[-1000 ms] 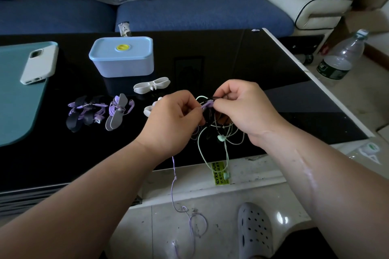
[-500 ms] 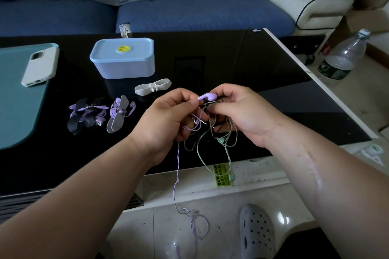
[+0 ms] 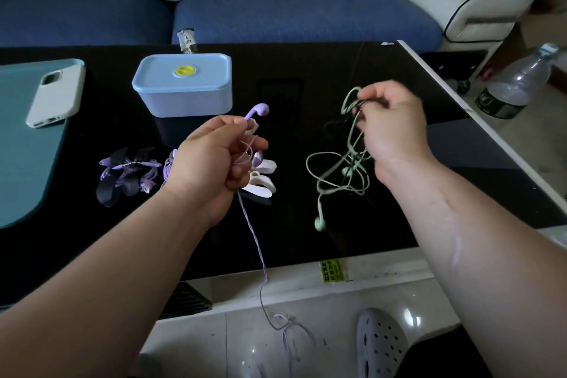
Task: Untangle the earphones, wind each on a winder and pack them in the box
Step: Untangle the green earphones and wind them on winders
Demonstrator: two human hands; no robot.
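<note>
My left hand (image 3: 214,156) grips the purple earphones (image 3: 257,110); one bud sticks up above my fingers and the cord hangs down past the table edge to the floor. My right hand (image 3: 389,123) pinches a tangle of green earphones (image 3: 337,169) mixed with a black cord, which dangles over the black table; a green bud hangs at the bottom. White winders (image 3: 260,181) lie just right of my left hand. Purple earphones wound on winders (image 3: 129,175) lie to the left. The light blue box (image 3: 184,86) stands shut behind.
A white phone (image 3: 55,95) lies on a teal mat (image 3: 18,163) at the left. The black table's (image 3: 306,70) white right edge runs diagonally, with a plastic bottle (image 3: 515,86) on the floor beyond. A blue sofa stands behind. A shoe (image 3: 380,344) is below.
My hands have pulled apart. The purple earphones came free of the tangle and went left with my left hand; the green and black tangle went right with my right hand.
</note>
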